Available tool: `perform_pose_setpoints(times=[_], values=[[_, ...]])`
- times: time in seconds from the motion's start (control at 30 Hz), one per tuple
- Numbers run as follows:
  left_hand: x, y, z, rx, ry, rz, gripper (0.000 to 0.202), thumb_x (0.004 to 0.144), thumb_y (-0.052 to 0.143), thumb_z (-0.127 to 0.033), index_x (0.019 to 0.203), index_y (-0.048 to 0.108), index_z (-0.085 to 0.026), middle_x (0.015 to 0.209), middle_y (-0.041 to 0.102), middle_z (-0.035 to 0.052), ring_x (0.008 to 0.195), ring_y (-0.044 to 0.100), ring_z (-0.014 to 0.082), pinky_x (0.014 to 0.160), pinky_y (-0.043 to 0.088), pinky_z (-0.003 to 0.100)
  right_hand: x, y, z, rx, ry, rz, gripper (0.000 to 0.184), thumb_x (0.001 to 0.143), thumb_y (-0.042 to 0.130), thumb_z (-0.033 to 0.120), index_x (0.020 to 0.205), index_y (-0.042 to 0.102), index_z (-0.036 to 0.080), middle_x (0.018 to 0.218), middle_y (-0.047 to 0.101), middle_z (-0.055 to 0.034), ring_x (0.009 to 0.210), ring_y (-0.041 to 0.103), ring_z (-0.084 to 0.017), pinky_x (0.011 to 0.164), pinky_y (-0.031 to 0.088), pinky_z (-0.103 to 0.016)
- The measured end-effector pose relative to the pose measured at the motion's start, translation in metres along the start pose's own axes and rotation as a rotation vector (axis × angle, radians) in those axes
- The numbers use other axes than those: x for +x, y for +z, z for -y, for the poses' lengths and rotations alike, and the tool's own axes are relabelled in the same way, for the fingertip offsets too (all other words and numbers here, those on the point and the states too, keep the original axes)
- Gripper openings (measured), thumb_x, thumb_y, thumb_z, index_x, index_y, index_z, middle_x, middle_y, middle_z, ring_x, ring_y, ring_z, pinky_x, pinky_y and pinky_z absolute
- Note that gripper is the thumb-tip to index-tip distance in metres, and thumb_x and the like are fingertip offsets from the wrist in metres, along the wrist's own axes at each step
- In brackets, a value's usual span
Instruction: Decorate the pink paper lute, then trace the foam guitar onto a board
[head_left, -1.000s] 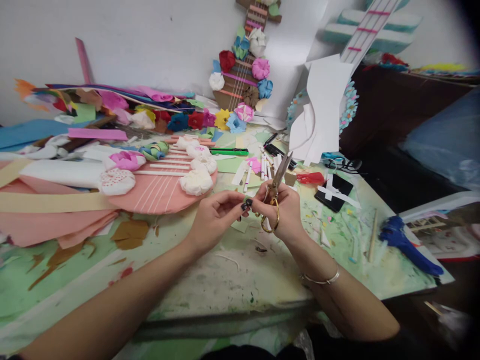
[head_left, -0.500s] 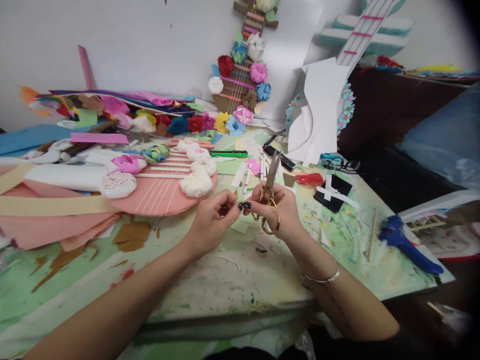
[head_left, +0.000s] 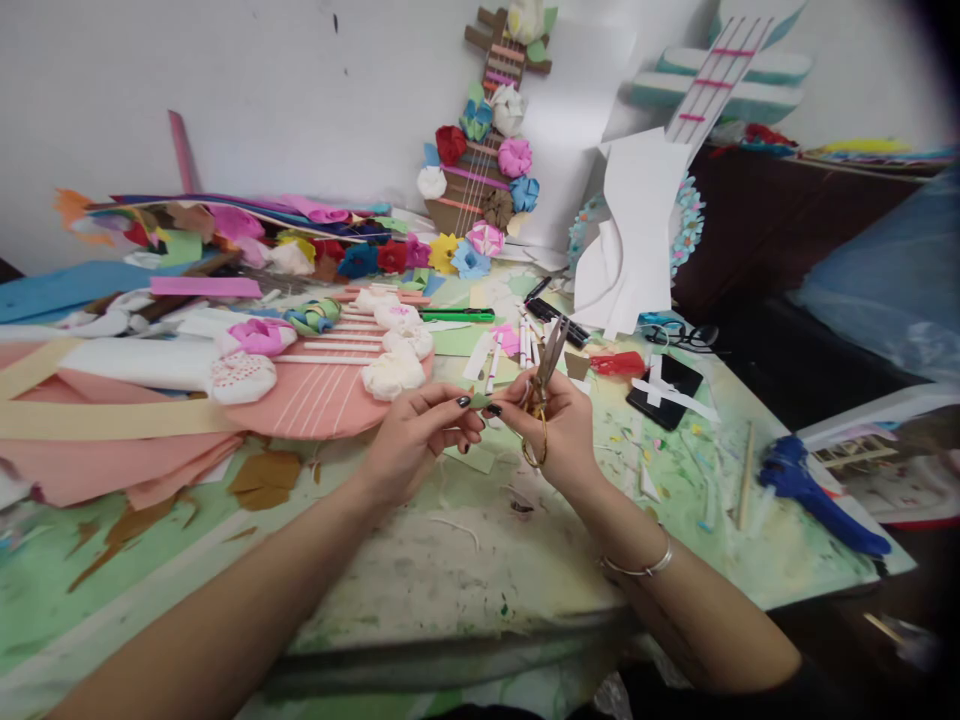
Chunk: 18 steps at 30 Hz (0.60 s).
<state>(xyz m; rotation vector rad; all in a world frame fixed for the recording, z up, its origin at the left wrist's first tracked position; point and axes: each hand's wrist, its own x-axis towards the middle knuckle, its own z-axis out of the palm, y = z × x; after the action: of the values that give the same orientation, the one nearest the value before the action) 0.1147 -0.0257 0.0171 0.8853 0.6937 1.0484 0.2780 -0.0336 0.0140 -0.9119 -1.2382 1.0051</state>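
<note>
My left hand (head_left: 411, 436) pinches a small piece of green paper (head_left: 480, 401) between thumb and fingers, above the middle of the table. My right hand (head_left: 564, 420) holds a pair of scissors (head_left: 551, 358) with gold handles, the blades pointing up and away. The right thumb and fingertip also touch the right end of the green paper. To the left of my hands lies a pink paper instrument body (head_left: 315, 390) with white strips. White paper flowers (head_left: 394, 372) sit along its edge.
A green cutter (head_left: 457, 315), several white markers (head_left: 495, 362) and black pens (head_left: 555, 318) lie beyond my hands. At right are a phone (head_left: 666, 390) and a blue glue gun (head_left: 821, 495). A flower-covered brown paper instrument (head_left: 480, 160) leans on the wall.
My left thumb and fingers have shifted apart from the right fingertips, and the green paper between them now shows. The scissors remain in my right hand. The view has tilted slightly.
</note>
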Motion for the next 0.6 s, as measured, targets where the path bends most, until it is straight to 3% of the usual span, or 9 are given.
perform_pose_setpoints(times=[0.17,0.33,0.47,0.6], values=[[0.001,-0.002,-0.008,0.025,-0.119,-0.095,0.010,0.069,0.070,-0.019,0.070,0.068,-0.010,0.061,0.070,0.0078,0.052,0.064,0.0124,0.050,0.049,0.018,-0.002,0.000,0.000,-0.054,-0.095,0.047,0.020,0.070,0.075,0.021,0.077,0.056,0.020,0.073,0.065,0.0012,0.070,0.064,-0.011,0.067,0.052,-0.026],[0.004,-0.006,-0.013,0.124,-0.171,-0.072,0.012,0.069,0.072,-0.021,0.071,0.071,-0.010,0.063,0.071,0.0079,0.054,0.066,0.0128,0.051,0.051,0.018,-0.001,-0.001,0.001,-0.098,-0.088,0.085,0.023,0.069,0.076,0.026,0.076,0.055,0.020,0.073,0.066,0.0006,0.068,0.062,-0.011,0.065,0.051,-0.026],[0.004,-0.006,-0.012,0.283,-0.077,-0.048,0.013,0.069,0.073,-0.023,0.074,0.071,-0.011,0.064,0.071,0.0068,0.056,0.066,0.0135,0.055,0.053,0.021,0.002,-0.002,0.001,-0.056,0.018,0.099,0.027,0.068,0.077,0.031,0.079,0.057,0.019,0.073,0.066,0.0004,0.063,0.059,-0.010,0.060,0.049,-0.025],[0.001,-0.004,-0.004,0.537,0.138,-0.067,0.008,0.069,0.071,-0.019,0.071,0.066,-0.013,0.058,0.065,0.0025,0.051,0.061,0.0120,0.050,0.049,0.021,0.002,-0.001,0.001,-0.106,0.078,0.109,0.028,0.064,0.079,0.030,0.073,0.056,0.018,0.068,0.063,0.0013,0.061,0.056,-0.010,0.057,0.045,-0.024]])
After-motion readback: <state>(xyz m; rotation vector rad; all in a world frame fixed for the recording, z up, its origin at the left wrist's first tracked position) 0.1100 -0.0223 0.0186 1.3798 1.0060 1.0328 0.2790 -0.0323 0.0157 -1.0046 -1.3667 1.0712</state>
